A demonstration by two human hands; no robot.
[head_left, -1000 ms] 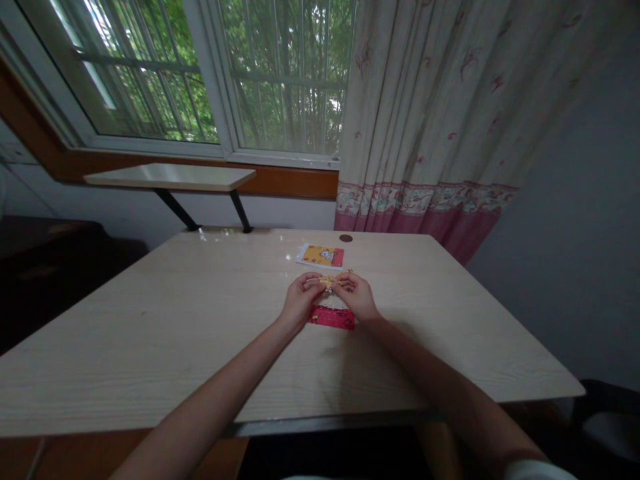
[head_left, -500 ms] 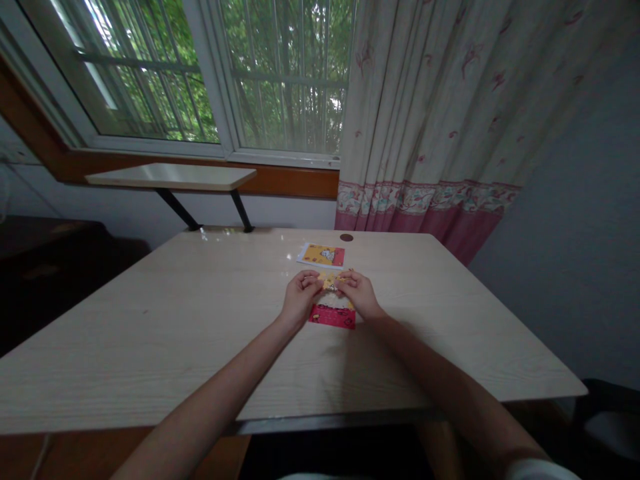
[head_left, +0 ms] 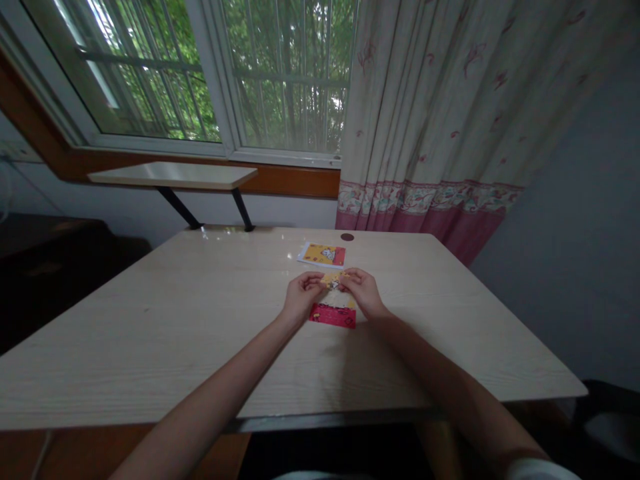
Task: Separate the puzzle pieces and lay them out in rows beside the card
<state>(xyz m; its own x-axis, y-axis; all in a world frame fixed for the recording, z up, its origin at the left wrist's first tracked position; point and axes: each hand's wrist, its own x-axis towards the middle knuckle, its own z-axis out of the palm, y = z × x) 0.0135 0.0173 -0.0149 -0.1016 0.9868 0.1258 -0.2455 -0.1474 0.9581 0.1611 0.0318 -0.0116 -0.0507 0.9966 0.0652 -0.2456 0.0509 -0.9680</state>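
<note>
Between my two hands is a small joined section of yellow jigsaw pieces (head_left: 332, 278) with a bit of black-and-white drawing. My left hand (head_left: 301, 295) pinches its left side between thumb and fingers. On its right side, my right hand (head_left: 362, 291) is closed the same way. Just below, a partly joined jigsaw puzzle (head_left: 333, 317) lies on the table, pink along its near edge and pale above with an uneven upper border. My hands cover part of its sides. Beyond them lies a yellow and red picture card (head_left: 323, 255) with a white animal-like figure.
The pale wooden table (head_left: 200, 347) extends to both sides. A raised shelf (head_left: 175, 175) on black legs stands at its back left. Near the back edge is a round brown disc (head_left: 347, 237). A curtain (head_left: 425, 133) hangs behind, beside a barred window.
My hands have moved slightly apart, and more of the yellow section shows between them. It now lies flatter to my view. The card and the pink part stay in place.
</note>
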